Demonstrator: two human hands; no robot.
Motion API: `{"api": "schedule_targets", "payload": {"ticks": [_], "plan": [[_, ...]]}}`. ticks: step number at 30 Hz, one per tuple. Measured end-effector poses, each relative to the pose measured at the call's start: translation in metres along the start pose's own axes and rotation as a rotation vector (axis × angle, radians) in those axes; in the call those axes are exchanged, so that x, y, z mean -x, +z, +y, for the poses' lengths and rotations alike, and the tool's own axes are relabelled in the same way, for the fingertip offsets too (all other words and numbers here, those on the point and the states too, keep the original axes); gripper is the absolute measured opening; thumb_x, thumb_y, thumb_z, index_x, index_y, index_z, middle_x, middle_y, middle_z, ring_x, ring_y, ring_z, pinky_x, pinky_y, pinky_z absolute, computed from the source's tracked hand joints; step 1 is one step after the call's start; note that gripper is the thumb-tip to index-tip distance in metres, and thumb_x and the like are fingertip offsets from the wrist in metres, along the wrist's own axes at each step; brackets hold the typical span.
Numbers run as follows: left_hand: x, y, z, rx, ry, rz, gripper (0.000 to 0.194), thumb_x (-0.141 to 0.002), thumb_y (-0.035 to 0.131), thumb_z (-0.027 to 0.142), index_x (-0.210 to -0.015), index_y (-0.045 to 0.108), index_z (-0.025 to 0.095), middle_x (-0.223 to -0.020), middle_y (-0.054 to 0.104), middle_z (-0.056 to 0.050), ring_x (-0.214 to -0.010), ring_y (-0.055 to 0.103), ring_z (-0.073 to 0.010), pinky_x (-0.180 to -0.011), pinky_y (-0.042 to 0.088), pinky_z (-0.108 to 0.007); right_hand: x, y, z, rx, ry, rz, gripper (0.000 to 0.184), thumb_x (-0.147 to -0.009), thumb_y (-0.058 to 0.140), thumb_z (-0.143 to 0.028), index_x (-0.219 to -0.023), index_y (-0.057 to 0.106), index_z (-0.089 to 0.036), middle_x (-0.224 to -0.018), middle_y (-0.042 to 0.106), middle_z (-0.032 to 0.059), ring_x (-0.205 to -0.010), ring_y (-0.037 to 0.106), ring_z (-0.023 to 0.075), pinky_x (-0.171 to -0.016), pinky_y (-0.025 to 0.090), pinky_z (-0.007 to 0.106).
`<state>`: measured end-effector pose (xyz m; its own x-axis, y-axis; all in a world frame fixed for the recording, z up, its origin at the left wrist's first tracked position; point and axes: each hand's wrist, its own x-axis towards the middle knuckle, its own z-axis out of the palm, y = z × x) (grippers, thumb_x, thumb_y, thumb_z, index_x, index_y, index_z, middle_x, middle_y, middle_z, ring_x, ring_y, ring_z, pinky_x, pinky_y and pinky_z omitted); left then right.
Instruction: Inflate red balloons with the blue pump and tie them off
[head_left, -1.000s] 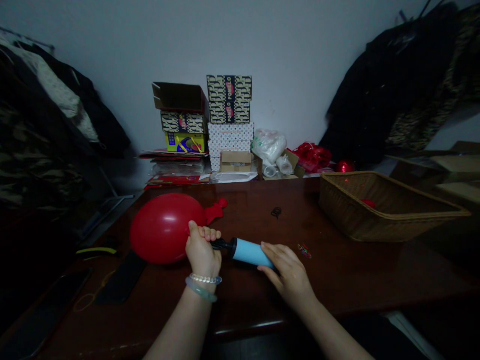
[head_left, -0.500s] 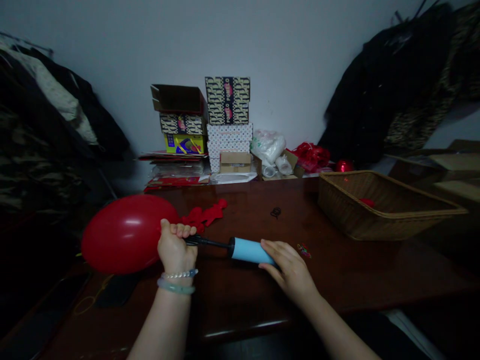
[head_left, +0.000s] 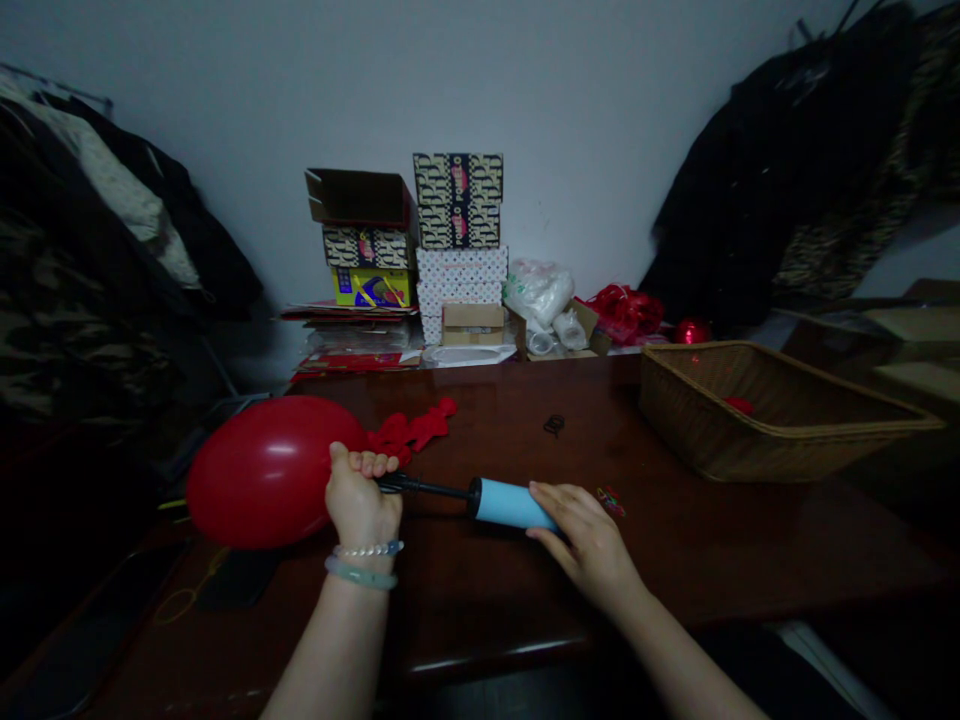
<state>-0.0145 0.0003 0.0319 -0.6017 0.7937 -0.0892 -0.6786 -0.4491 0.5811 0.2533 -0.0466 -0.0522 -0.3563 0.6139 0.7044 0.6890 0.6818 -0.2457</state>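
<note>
A large inflated red balloon lies to the left, its neck end at my left hand. My left hand, wearing two bracelets, is closed around that neck and the black end of a hand balloon pump; the joint between them is hidden by the fingers. A thin black rod shows between that end and the light blue barrel. On the right, my right hand wraps over the barrel's far end. Uninflated red balloons lie on the table behind the left hand.
On the brown table stand a wicker basket with something red inside, a black loop of cord and small coloured bands. Stacked boxes line the wall. A dark phone-like slab lies left.
My left hand and the balloon moved left, drawing the black rod out of the barrel, then came back slightly right. My right hand stayed nearly still on the barrel.
</note>
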Motion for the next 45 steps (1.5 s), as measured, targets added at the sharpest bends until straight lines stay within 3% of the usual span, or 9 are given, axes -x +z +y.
{"api": "schedule_targets", "payload": {"ticks": [13,22,33,39,45], "plan": [[0.034,0.009,-0.04,-0.052,-0.06,-0.086,0.048,-0.087,0.06,0.044,-0.056,0.033,0.019,-0.044,0.03,0.008,-0.038,0.029,-0.0065,-0.043,0.032,-0.022,0.004,0.01,-0.012,-0.014,0.01,0.016,0.051,-0.089,0.063,-0.026,-0.138,0.048,-0.021,-0.123,0.066,0.0114,-0.109,0.063,0.0258,-0.095,0.054,0.045],[0.021,0.008,-0.027,-0.052,-0.062,-0.09,0.046,-0.09,0.055,0.04,-0.056,0.032,0.019,-0.044,0.027,0.008,-0.037,0.028,-0.0063,-0.042,0.031,-0.022,0.0,0.01,-0.014,-0.015,-0.018,0.019,0.056,-0.089,0.063,-0.027,-0.141,0.044,-0.022,-0.124,0.066,0.0101,-0.11,0.063,0.025,-0.096,0.053,0.044],[-0.016,-0.009,0.012,0.01,-0.03,-0.003,0.039,-0.094,0.045,0.028,-0.059,0.029,0.02,-0.044,0.027,0.009,-0.036,0.028,-0.0056,-0.042,0.031,-0.02,-0.003,-0.002,0.001,-0.01,-0.008,0.006,0.053,-0.089,0.062,-0.027,-0.139,0.047,-0.025,-0.126,0.064,0.009,-0.113,0.061,0.0242,-0.097,0.053,0.044],[-0.016,-0.011,0.01,0.004,-0.024,-0.001,0.04,-0.093,0.048,0.031,-0.059,0.03,0.02,-0.044,0.027,0.009,-0.035,0.028,-0.0058,-0.041,0.031,-0.02,-0.001,0.0,0.0,-0.011,-0.024,0.021,0.053,-0.09,0.061,-0.027,-0.14,0.046,-0.024,-0.125,0.065,0.0097,-0.112,0.062,0.0245,-0.097,0.053,0.044],[-0.005,-0.006,-0.006,0.018,-0.054,-0.013,0.041,-0.094,0.047,0.031,-0.058,0.031,0.019,-0.043,0.028,0.009,-0.036,0.028,-0.006,-0.041,0.03,-0.02,0.001,0.003,-0.003,-0.004,-0.031,0.025,0.051,-0.09,0.061,-0.027,-0.139,0.046,-0.022,-0.124,0.065,0.0105,-0.11,0.061,0.0249,-0.096,0.053,0.045]]}}
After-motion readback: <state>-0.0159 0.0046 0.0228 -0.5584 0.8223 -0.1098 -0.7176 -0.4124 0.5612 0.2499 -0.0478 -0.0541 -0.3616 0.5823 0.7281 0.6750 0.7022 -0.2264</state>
